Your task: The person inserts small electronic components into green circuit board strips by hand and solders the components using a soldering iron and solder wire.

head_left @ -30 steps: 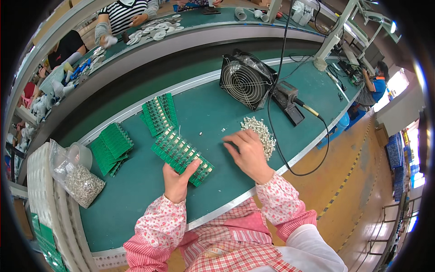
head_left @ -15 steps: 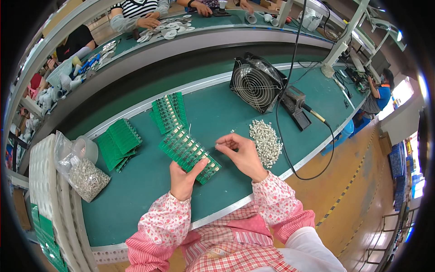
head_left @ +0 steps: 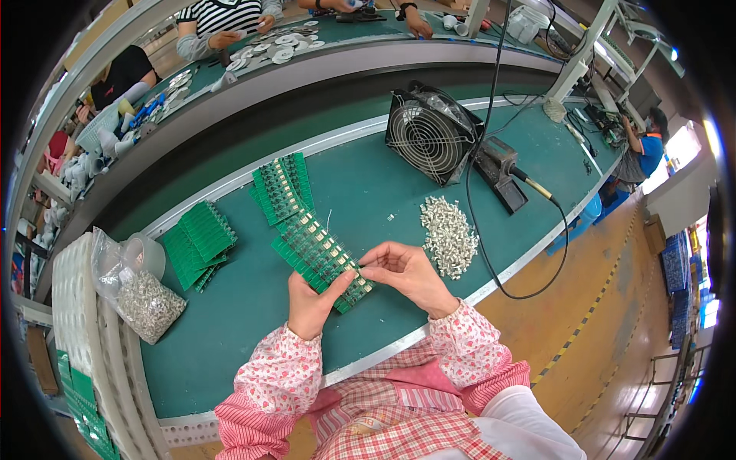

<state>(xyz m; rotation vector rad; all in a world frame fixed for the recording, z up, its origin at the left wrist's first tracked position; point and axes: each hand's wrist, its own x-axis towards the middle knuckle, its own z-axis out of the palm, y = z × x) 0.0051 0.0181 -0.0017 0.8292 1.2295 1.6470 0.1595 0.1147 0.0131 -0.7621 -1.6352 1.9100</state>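
Two hands met at the green circuit board strip (head_left: 322, 257) lying mid-table: left hand (head_left: 313, 300) steadied its near end, right hand (head_left: 405, 272) pinched a small part (head_left: 360, 270) over it. I judged steady alignment mattered before pressing.

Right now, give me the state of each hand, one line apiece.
Left hand: closed on the near end of the green circuit board strip, thumb on top.
Right hand: fingertips pinched at the strip's edge; whether they hold a small part cannot be told.

Pink floral oversleeves, elastic cuffs, over a red-checked, perhaps apron-like, garment.
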